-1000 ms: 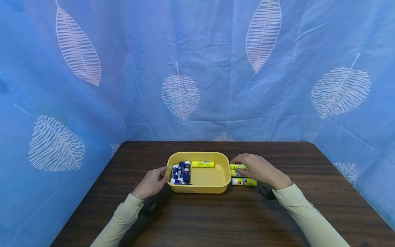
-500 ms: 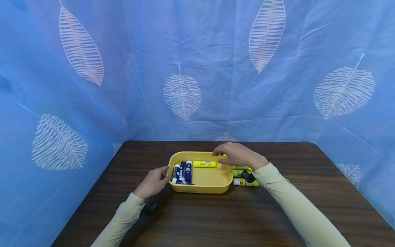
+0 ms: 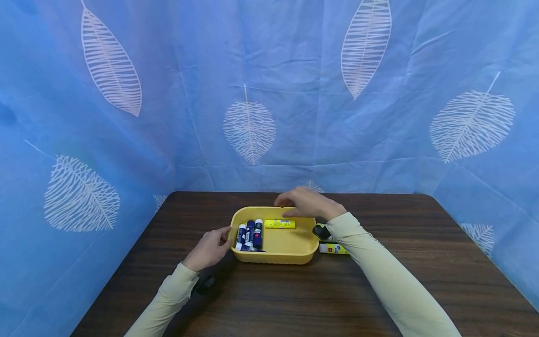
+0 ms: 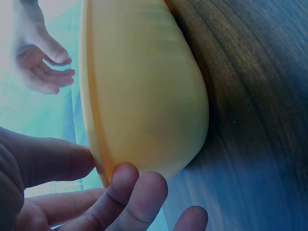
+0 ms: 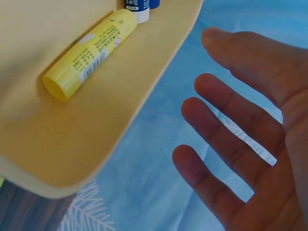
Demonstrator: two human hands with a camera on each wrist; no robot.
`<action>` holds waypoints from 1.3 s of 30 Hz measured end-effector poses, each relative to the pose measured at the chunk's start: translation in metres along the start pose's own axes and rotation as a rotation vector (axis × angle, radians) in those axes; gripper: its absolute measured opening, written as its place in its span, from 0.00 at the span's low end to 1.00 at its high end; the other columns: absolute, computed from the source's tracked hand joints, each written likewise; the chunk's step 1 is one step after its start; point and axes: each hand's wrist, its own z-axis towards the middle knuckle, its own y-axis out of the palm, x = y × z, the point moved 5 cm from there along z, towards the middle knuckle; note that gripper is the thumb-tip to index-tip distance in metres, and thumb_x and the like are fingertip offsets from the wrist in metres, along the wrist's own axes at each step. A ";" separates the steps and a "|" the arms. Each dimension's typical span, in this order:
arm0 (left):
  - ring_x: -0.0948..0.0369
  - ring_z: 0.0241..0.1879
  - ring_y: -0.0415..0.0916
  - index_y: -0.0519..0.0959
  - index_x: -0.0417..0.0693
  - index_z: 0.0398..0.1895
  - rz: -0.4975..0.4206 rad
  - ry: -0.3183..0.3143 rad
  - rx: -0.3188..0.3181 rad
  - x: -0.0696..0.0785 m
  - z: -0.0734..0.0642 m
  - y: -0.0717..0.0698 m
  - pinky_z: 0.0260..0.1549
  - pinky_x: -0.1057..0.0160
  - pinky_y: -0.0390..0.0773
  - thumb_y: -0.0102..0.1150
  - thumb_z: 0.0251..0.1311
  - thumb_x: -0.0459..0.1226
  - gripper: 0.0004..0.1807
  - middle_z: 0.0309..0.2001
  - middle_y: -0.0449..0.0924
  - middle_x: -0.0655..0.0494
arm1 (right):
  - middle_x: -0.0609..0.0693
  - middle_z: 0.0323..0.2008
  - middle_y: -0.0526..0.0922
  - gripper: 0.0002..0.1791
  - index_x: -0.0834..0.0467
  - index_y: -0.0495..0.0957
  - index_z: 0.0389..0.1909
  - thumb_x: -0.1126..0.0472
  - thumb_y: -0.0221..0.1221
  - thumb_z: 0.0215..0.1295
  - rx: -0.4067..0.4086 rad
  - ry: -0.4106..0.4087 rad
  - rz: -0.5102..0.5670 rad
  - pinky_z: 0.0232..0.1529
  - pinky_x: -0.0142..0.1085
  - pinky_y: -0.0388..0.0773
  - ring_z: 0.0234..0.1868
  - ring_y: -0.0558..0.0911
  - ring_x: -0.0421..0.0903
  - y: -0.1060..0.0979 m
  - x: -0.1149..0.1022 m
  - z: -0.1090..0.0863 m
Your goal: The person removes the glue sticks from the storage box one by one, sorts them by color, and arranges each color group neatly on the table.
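Observation:
My left hand (image 3: 209, 249) pinches the left end of a yellow plastic basket (image 3: 275, 258); in the left wrist view its thumb (image 4: 62, 161) and fingers meet at the rim. Over the basket's back rim hovers my right hand (image 3: 305, 203), with nothing held and its fingers (image 5: 226, 127) spread apart in the right wrist view. Inside the basket, a yellow glue stick (image 3: 280, 224) lies along the back wall. Several dark blue glue sticks with white caps (image 3: 258, 234) lie at the left end, one along the front wall partly hidden by the rim.
Right of the basket, a yellow glue stick (image 3: 334, 248) lies on the dark wooden table (image 3: 269, 299), with more yellow ones behind it largely covered by my right wrist and sleeve (image 3: 358, 236). A blue leaf-print cloth (image 3: 290, 126) hangs behind the table.
My right hand has moved left from the yellow glue sticks on the table to over the basket's back rim. The left hand stays on the basket, whose contents look the same.

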 end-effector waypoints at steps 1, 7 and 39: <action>0.55 0.32 0.76 0.69 0.34 0.71 -0.002 -0.001 0.000 -0.001 0.001 0.001 0.30 0.64 0.81 0.59 0.71 0.33 0.27 0.39 0.81 0.49 | 0.50 0.56 0.85 0.20 0.53 0.82 0.60 0.56 0.66 0.69 -0.003 0.002 -0.003 0.55 0.44 0.81 0.54 0.85 0.47 0.002 0.001 0.002; 0.55 0.33 0.77 0.69 0.34 0.71 0.003 0.004 0.005 -0.002 0.002 0.001 0.30 0.63 0.82 0.59 0.71 0.32 0.27 0.40 0.82 0.48 | 0.53 0.55 0.86 0.19 0.56 0.82 0.59 0.59 0.66 0.69 -0.016 -0.002 0.013 0.56 0.47 0.81 0.54 0.84 0.53 0.011 0.005 0.012; 0.52 0.34 0.78 0.69 0.34 0.71 -0.004 0.007 0.001 0.000 0.001 0.000 0.30 0.64 0.81 0.59 0.71 0.33 0.27 0.40 0.82 0.49 | 0.51 0.48 0.88 0.16 0.57 0.85 0.54 0.65 0.67 0.66 -0.107 0.039 -0.051 0.51 0.42 0.83 0.47 0.86 0.46 0.054 0.013 0.031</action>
